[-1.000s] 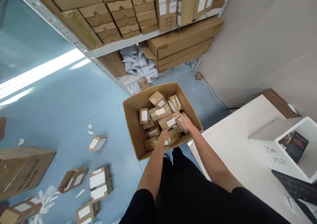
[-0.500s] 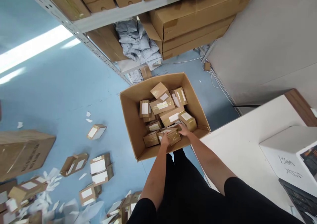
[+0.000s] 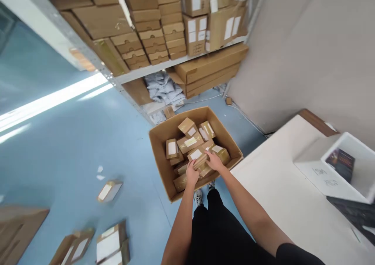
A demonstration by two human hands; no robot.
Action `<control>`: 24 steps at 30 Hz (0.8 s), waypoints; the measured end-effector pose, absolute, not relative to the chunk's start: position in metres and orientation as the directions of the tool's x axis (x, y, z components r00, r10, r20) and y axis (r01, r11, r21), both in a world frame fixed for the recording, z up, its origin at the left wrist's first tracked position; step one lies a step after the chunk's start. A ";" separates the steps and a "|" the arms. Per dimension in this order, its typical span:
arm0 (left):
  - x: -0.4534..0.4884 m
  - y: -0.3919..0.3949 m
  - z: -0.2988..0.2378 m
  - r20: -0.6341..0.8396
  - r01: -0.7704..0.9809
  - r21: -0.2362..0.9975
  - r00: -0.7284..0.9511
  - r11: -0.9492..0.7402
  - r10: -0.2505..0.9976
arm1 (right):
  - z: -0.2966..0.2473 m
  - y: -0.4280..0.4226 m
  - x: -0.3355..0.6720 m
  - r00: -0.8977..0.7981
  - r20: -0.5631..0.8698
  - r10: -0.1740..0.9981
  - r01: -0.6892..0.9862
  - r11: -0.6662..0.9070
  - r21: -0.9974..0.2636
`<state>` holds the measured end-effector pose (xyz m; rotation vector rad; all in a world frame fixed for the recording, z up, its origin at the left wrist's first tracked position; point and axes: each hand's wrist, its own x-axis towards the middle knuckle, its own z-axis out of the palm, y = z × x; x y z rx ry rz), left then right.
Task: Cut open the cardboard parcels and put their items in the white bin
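Between my two hands is a small taped cardboard box (image 3: 198, 155) with a white label, raised a little over the other boxes. My left hand (image 3: 192, 173) grips its near left side, and my right hand (image 3: 215, 160) its right side. Both hands are inside a large open carton (image 3: 161, 167) on the floor. Several small labelled boxes lie jumbled in it, among them a taped box (image 3: 190, 141) and an upright box (image 3: 172, 148) by the left wall. Parts of the boxes under my hands are hidden.
Ahead stands a metal shelf (image 3: 152, 68) stacked with cardboard boxes and grey mailing bags (image 3: 164, 87). On the right, a white table (image 3: 272, 179) holds an open white box (image 3: 319, 171). Loose small boxes (image 3: 109, 191) lie on the blue floor to the left.
My hands have lifted the small box up from the near side of the carton. My view has tilted up, showing more of the shelf and my shoes.
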<state>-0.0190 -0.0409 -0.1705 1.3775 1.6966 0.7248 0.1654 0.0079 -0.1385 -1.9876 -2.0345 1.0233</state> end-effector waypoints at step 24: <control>0.370 -0.182 -0.061 -0.008 0.062 0.994 0.864 -0.091 0.503 | -0.026 -0.371 0.451 0.905 0.098 0.415 0.371 -0.653 -0.661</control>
